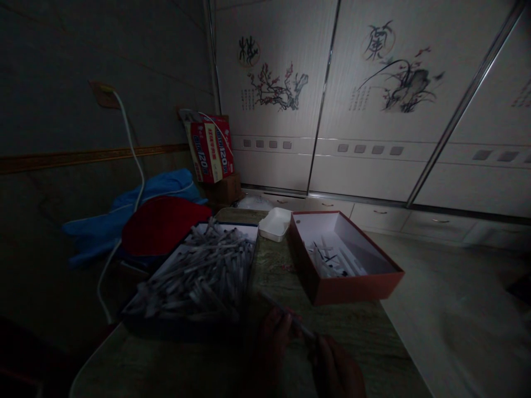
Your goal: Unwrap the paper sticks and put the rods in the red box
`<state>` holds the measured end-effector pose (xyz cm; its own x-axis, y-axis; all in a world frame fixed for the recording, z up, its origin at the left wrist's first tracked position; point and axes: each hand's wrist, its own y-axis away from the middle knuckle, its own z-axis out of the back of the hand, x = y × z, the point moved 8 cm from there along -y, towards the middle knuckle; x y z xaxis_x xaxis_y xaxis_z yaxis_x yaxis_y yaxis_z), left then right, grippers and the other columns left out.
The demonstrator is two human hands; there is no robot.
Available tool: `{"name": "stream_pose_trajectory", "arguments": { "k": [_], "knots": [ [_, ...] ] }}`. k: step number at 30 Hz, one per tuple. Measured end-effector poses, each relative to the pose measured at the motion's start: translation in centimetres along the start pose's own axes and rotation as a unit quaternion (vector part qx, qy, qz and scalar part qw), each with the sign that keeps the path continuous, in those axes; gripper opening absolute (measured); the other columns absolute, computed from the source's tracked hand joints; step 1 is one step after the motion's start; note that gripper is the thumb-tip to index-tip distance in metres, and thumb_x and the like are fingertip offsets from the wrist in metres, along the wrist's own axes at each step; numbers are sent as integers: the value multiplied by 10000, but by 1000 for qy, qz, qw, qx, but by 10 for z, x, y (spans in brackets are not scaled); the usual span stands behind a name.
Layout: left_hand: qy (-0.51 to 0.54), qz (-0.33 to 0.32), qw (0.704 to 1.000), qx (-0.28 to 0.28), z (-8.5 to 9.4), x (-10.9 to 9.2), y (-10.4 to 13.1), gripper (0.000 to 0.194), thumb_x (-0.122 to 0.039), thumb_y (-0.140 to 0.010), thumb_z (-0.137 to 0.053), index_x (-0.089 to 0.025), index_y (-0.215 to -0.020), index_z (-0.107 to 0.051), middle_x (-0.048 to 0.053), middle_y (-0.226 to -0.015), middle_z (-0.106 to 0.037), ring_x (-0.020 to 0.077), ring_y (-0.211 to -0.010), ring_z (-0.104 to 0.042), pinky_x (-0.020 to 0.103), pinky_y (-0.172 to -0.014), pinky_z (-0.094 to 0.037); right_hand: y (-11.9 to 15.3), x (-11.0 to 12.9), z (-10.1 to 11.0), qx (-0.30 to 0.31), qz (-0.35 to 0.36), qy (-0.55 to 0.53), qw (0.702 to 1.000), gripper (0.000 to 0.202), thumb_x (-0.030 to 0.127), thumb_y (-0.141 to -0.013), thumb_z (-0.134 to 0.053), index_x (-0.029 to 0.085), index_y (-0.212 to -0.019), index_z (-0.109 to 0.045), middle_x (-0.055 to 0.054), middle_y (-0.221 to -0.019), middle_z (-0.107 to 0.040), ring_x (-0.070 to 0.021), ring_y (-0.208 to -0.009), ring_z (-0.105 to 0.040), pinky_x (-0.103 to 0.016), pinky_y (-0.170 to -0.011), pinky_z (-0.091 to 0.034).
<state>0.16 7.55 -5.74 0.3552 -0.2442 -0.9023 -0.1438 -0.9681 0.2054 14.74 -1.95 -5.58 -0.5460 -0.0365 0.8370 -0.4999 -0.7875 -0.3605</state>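
Note:
In the head view my left hand (274, 329) is closed around a thin, pale pen-like stick (306, 330) near the front of the table. My right hand (337, 365) grips the stick's lower right end, and its far end points up and left. Dim light hides the stick's exact kind. To the left, a dark-edged box (186, 330) is heaped with many slim, pale sticks (207, 271). On the right stands an orange-red box (352, 288) with a white inside, holding fewer slim pieces (332, 260), some with dark parts.
A small white tray (275, 222) sits between the boxes on the table (274, 265). Red cloth (164, 224) and blue cloth (166, 182) lie at the left. A white cable (131, 138) hangs from a wall socket. Red cartons (211, 148) stand before the cabinet doors (274, 55).

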Motion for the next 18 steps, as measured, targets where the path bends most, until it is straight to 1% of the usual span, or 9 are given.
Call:
{"name": "stream_pose_trajectory", "arguments": {
  "k": [1,4,7,9,11,13,14,16,18],
  "knots": [
    [7,1,1000,-1,0,0,0,229,-392,-593,-714,-188,-667,-642,44,-694,-668,206,-665,-623,335,-622,-510,-2,1,0,4,-4,-7,1000,553,710,-736,-447,243,-849,-720,-112,-906,-720,-282,-851,-652,-367,-802,-486],
    [24,-4,1000,4,1,1,-2,225,-396,-587,-721,-201,-669,-645,50,-715,-680,219,-692,-635,337,-624,-514,-9,5,-8,41,-28,-43,998,474,611,-822,-409,229,-860,-687,-80,-825,-716,-218,-732,-656,-291,-696,-505],
    [33,-6,999,4,4,6,-4,236,-403,-603,-722,-199,-707,-664,61,-757,-692,220,-713,-643,341,-659,-523,-12,7,-11,54,-51,-58,996,428,581,-815,-452,220,-917,-658,-51,-794,-710,-191,-681,-657,-244,-627,-507],
    [34,-15,999,6,5,7,-5,258,-413,-606,-726,-183,-708,-668,62,-756,-689,219,-720,-644,335,-661,-526,-12,6,-6,33,-46,-48,997,449,603,-789,-480,221,-930,-668,-64,-848,-718,-214,-751,-668,-260,-669,-516],
    [33,-21,999,7,4,8,-5,284,-424,-596,-736,-169,-700,-669,59,-739,-686,211,-699,-641,321,-634,-524,-11,7,1,3,-12,-24,1000,463,635,-762,-492,234,-875,-694,-84,-895,-720,-250,-840,-663,-299,-747,-511],
    [33,-21,999,1,4,7,-5,299,-426,-583,-748,-163,-701,-669,55,-728,-688,196,-668,-636,308,-618,-519,-10,9,3,-2,17,-12,1000,457,645,-749,-501,241,-816,-706,-89,-866,-724,-257,-832,-666,-309,-754,-512],
    [34,-17,999,0,4,7,-5,302,-425,-580,-751,-162,-706,-670,53,-724,-690,188,-651,-632,306,-618,-518,-10,9,1,9,16,-16,1000,439,629,-758,-504,242,-812,-703,-81,-842,-724,-244,-795,-671,-296,-726,-515],
    [35,-11,999,2,3,7,-4,293,-416,-587,-749,-161,-708,-670,55,-729,-695,182,-640,-628,307,-625,-517,-11,7,-4,36,-18,-39,998,397,581,-787,-505,236,-874,-681,-53,-817,-718,-210,-733,-670,-261,-660,-512],
    [42,-7,999,12,1,6,-4,274,-405,-608,-737,-160,-712,-670,59,-737,-699,180,-637,-629,309,-633,-515,-11,5,-6,46,-54,-55,996,388,557,-811,-485,230,-932,-654,-43,-827,-711,-197,-722,-666,-249,-645,-505]
  ]
}}
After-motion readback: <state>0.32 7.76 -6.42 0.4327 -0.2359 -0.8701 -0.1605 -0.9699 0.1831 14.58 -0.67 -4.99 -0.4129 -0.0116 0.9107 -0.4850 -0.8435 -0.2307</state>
